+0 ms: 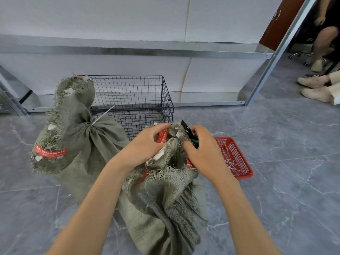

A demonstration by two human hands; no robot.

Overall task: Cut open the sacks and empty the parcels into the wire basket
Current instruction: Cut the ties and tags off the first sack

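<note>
The near sack lies on the grey floor directly below both hands, and its gathered neck rises up between them. The left hand grips this neck from the left, with fingers curled around the frayed cloth and a red label. The right hand holds cutters with green handles. Their black blades point up, just beside the neck. Behind the hands stands the wire basket. A second sack, tied with a white strap, leans at its left. A red tray holding white strips lies at the right.
</note>
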